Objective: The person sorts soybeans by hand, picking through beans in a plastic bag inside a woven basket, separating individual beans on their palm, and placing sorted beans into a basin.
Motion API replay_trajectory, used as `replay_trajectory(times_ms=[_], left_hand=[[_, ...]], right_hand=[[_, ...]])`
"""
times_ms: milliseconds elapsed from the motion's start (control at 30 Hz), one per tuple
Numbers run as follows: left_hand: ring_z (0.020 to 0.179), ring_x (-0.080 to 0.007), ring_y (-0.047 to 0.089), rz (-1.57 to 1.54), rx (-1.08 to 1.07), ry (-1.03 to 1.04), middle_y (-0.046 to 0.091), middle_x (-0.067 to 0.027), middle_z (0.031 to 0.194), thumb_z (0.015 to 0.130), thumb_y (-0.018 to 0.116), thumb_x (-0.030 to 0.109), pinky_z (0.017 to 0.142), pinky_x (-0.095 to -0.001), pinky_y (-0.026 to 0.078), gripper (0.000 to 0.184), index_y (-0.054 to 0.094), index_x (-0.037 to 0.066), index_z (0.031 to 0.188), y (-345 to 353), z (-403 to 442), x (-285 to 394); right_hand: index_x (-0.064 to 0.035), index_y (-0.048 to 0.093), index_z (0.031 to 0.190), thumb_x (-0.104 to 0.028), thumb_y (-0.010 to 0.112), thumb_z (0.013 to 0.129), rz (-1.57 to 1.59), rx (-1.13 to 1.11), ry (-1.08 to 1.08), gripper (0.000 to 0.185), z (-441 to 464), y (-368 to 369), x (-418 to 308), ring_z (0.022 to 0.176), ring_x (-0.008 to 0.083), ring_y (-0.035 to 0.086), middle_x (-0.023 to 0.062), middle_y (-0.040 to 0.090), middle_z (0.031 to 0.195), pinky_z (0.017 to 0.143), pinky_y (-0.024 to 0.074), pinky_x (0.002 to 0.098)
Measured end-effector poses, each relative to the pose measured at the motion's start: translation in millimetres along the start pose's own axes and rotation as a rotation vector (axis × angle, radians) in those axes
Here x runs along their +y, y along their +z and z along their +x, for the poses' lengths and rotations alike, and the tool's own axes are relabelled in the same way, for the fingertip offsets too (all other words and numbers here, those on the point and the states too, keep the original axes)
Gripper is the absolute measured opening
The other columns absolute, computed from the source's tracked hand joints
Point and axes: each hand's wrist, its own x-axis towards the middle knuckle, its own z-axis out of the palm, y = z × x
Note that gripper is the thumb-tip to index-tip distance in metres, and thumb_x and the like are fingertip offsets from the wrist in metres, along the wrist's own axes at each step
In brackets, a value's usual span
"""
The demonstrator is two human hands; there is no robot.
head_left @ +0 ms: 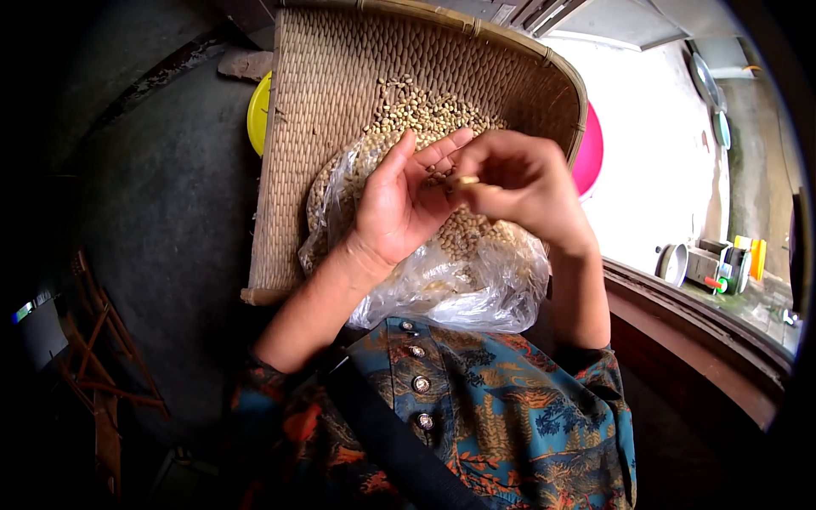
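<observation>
My left hand [393, 208] is turned palm up and cupped, with a few small brownish beans [438, 177] lying in it. Just above that palm, my right hand [531, 183] pinches a pale yellowish bean [467, 180] between thumb and fingers; motion blurs it a little. Both hands are over a clear plastic bag [501, 293] holding many tan beans [463, 234]. The bag rests in a woven bamboo winnowing basket [297, 127]. More loose beans [421, 110] are spread on the weave beyond my fingers.
A yellow basin [258, 115] shows past the basket's left edge, a pink basin [588, 153] past its right. A wooden sill [688, 340] runs along the right. Folded wooden furniture [106, 340] stands lower left on the dark floor [187, 187]. Metal pans and colourful items are outside.
</observation>
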Motion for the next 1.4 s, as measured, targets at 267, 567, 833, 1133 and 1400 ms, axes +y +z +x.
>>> replay_trajectory(times_ms=[267, 567, 833, 1133, 1400], left_hand=[[0.143, -0.0392, 0.027, 0.106, 0.225, 0.109, 0.032, -0.0284, 0.150, 0.104, 0.027, 0.045, 0.120, -0.0487, 0.021, 0.067, 0.030, -0.008, 0.145, 45.9, 3.8, -5.4], [0.145, -0.0399, 0.021, 0.115, 0.191, 0.126, 0.028, -0.0267, 0.153, 0.105, 0.025, 0.045, 0.121, -0.0489, 0.018, 0.066, 0.029, -0.007, 0.146, 60.1, 7.7, -2.9], [0.144, -0.0426, 0.022, 0.399, 0.233, 0.229, 0.028, -0.0302, 0.151, 0.106, 0.021, 0.039, 0.120, -0.0497, 0.021, 0.063, 0.030, -0.011, 0.144, 103.5, 36.4, 30.3], [0.136, -0.0238, 0.042, 1.738, 0.182, 0.235, 0.053, -0.0136, 0.140, 0.106, 0.028, 0.039, 0.116, -0.0387, 0.025, 0.053, 0.050, 0.004, 0.139, 75.7, 73.1, 45.3], [0.129, -0.0218, 0.049, 1.882, 0.119, 0.375, 0.059, -0.0099, 0.133, 0.104, 0.040, 0.026, 0.113, -0.0355, 0.032, 0.039, 0.061, 0.003, 0.128, 83.5, 74.2, 61.6]], right_hand=[[-0.0005, 0.066, 0.089, 0.002, 0.062, 0.087, -0.067, 0.452, -0.130, 0.006, -44.4, -118.5, 5.0, 0.060, 0.0081, 0.059, 0.0043, 0.064, 0.075, 0.050, 0.0486, 0.0213], [0.0003, 0.056, 0.129, 0.000, 0.063, 0.085, -0.923, 0.798, 0.236, 0.044, -59.9, -147.4, 84.1, 0.113, 0.0315, 0.062, 0.0190, 0.055, 0.134, 0.098, 0.0508, 0.0392], [-0.0012, 0.059, 0.125, -0.001, 0.063, 0.088, -0.835, 0.818, 0.046, 0.038, -67.6, -120.1, 75.7, 0.114, 0.0296, 0.061, 0.0166, 0.059, 0.129, 0.097, 0.0494, 0.0376], [-0.0018, 0.062, 0.119, 0.002, 0.065, 0.085, -0.747, 0.718, -0.189, 0.034, -73.3, -76.7, 31.3, 0.107, 0.0278, 0.064, 0.0142, 0.065, 0.117, 0.090, 0.0499, 0.0339], [-0.0007, 0.063, 0.114, 0.006, 0.067, 0.082, -0.739, 0.612, -0.319, 0.034, -79.4, -49.2, 2.5, 0.104, 0.0288, 0.065, 0.0148, 0.066, 0.113, 0.089, 0.0506, 0.0344]])
